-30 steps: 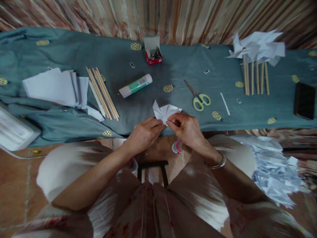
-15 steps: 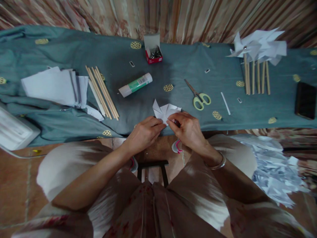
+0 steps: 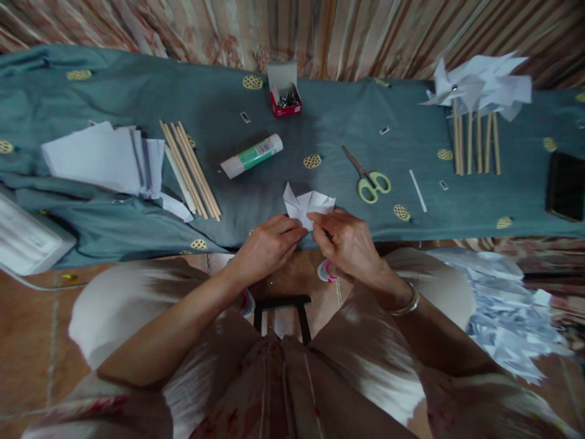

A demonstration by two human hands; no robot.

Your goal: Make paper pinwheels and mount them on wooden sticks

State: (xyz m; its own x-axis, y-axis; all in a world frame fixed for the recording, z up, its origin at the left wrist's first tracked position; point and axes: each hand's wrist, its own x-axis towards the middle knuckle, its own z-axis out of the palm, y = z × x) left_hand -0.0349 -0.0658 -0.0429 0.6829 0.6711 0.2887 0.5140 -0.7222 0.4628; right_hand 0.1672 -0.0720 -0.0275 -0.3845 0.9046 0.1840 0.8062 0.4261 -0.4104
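Observation:
Between my two hands, at the near edge of the table, is a white paper pinwheel point(image 3: 307, 204) with folded points. My left hand point(image 3: 269, 244) pinches its lower left edge between thumb and fingers. My right hand point(image 3: 345, 238) grips it from the right, with a fingertip pressed on the paper near the middle. The fingers hide the pinwheel's lower part. Just beyond lie a green and white glue stick point(image 3: 253, 155) and scissors point(image 3: 368, 180) with light green handles.
Wooden sticks point(image 3: 194, 171) and a stack of white paper point(image 3: 94, 160) lie left. A red box of metal pins point(image 3: 286, 103) stands open at the back. Finished pinwheels point(image 3: 484, 85) and a phone point(image 3: 565, 186) are at right. Paper pieces point(image 3: 512, 317) heap up beside my right leg.
My right hand's fingers have shifted slightly on the paper, the fingertip now nearer the middle. My left hand keeps its hold. The whole view has drifted a little.

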